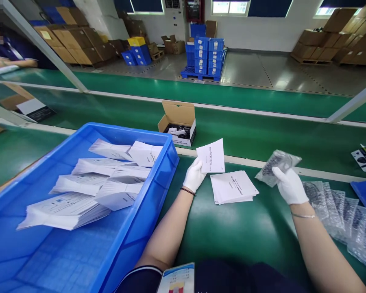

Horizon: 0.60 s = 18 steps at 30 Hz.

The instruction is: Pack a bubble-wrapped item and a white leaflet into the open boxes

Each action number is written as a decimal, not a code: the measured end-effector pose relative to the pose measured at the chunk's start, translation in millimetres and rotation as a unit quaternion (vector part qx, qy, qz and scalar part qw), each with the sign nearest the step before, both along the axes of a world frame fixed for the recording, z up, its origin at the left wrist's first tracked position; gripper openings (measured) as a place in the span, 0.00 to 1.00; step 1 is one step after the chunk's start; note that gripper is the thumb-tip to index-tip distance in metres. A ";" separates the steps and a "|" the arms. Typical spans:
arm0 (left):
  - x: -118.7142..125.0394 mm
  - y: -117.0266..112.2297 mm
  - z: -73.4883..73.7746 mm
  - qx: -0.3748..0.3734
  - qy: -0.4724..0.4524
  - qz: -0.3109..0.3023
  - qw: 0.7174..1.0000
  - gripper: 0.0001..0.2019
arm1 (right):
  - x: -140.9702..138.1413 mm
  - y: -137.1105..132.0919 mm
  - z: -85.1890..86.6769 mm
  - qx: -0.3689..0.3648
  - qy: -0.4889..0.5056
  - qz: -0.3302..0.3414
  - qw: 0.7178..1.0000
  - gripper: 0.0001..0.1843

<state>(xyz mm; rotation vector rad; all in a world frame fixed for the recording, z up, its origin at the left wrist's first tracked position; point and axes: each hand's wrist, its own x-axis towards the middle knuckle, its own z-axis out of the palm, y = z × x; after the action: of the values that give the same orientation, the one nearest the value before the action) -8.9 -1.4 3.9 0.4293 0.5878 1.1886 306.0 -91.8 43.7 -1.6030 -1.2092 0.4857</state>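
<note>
Both my hands wear white gloves. My left hand [194,175] pinches a white printed booklet [211,156] and holds it up above the green table. My right hand [289,185] grips a bubble-wrap pouch [276,165] with a dark item inside, lifted off the table. Between the hands a small stack of the same booklets [233,187] lies flat. An open cardboard box [178,122] with dark contents and a white item stands on the green conveyor belt just beyond my left hand.
A big blue bin [116,252] at my left holds several fanned stacks of booklets [103,183]. More bubble-wrap pouches [341,211] lie in a row at the right. Another person sits at far left. Blue crates [205,57] and cardboard cartons stand on the floor behind.
</note>
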 end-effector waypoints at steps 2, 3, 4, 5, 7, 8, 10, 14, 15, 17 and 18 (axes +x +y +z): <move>-1.5 -0.4 -0.3 -0.001 -0.016 -0.020 1.000 0.13 | -23.8 31.7 33.5 -0.015 -0.073 0.028 0.997 0.25; -2.6 -0.7 -0.7 0.000 -0.025 -0.031 0.999 0.12 | -40.3 50.4 50.7 -0.015 -0.117 0.047 0.992 0.26; -3.9 -1.2 -1.2 0.003 -0.035 -0.040 0.999 0.10 | -59.4 70.2 67.3 -0.003 -0.156 0.073 0.985 0.25; -5.2 -1.9 -1.3 0.013 -0.045 -0.049 0.998 0.08 | -80.5 90.6 82.5 0.008 -0.193 0.107 0.975 0.24; -7.5 -3.9 -0.3 0.044 -0.061 -0.059 0.995 0.07 | -125.9 130.5 106.4 0.024 -0.276 0.172 0.945 0.24; -8.4 -5.0 0.8 0.061 -0.068 -0.063 0.994 0.07 | -148.7 149.4 114.5 0.022 -0.322 0.219 0.921 0.23; -9.6 -6.6 3.1 0.081 -0.078 -0.073 0.991 0.07 | -192.0 184.1 122.5 0.012 -0.402 0.304 0.864 0.23; -10.5 -5.7 4.2 0.075 -0.083 -0.075 0.991 0.08 | -256.8 238.8 107.0 -0.066 -0.499 0.320 0.802 0.22; -10.8 -4.7 3.5 0.071 -0.084 -0.072 0.991 0.08 | -266.8 248.7 97.8 -0.092 -0.511 0.316 0.794 0.21; -11.5 -2.2 1.6 0.061 -0.091 -0.071 0.991 0.08 | -278.0 263.5 76.2 -0.144 -0.522 0.306 0.783 0.19; -11.9 -0.8 0.6 0.053 -0.096 -0.071 0.991 0.08 | -279.4 268.3 65.3 -0.164 -0.525 0.299 0.780 0.18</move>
<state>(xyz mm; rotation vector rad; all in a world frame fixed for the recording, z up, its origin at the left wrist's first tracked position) -20.8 -2.2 4.5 0.4348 0.3239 1.1128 26.6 176.5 109.1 -1.7982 -2.6564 0.1382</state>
